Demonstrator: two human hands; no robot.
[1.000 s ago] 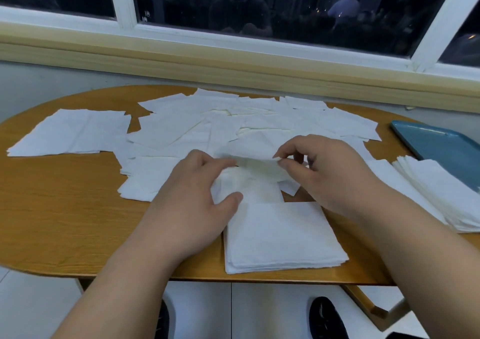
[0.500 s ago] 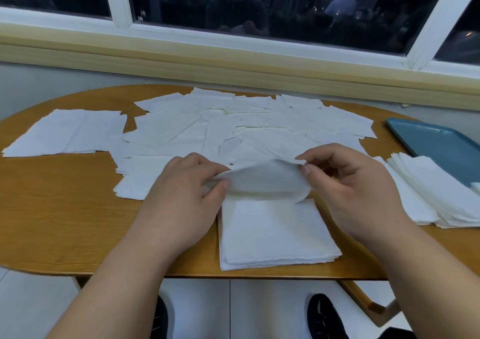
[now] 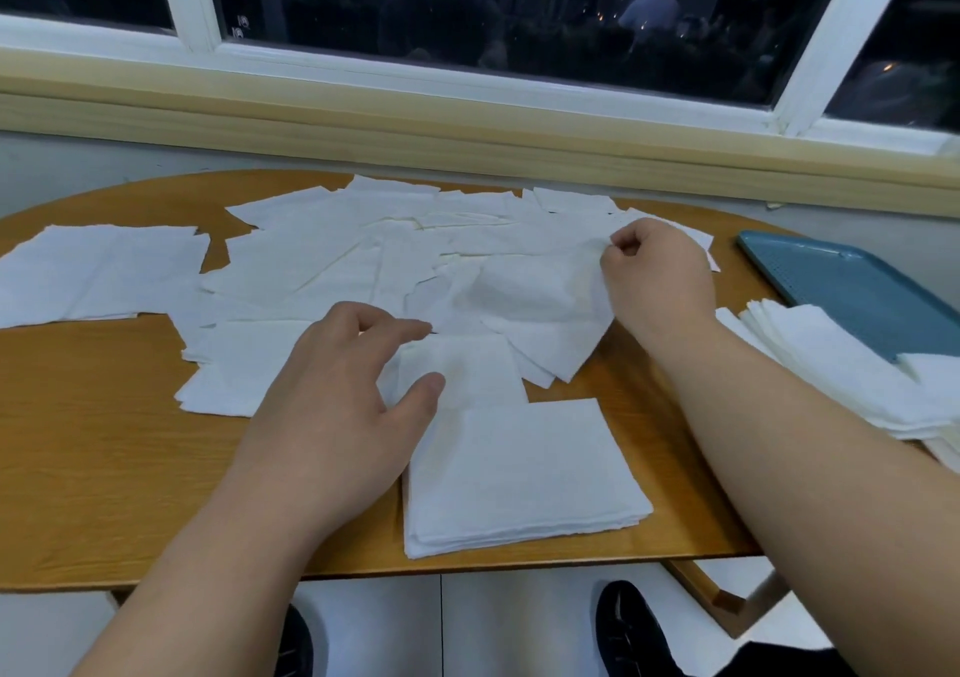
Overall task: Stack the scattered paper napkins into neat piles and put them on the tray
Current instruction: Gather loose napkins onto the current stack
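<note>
L hand & R hand bare, forearms bare too; black shoes, dark trouser leg btm rt.

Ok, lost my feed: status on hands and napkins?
Left hand open, by the neat white paper napkin stack. Right hand pinching a loose white napkin in the scattered spread. Teal rectangular tray right, a fanned stack at its edge.

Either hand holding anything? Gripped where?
Right hand pinches a loose napkin by its far right edge. Left hand holds nothing; its fingers are relaxed over the near napkins.
</note>
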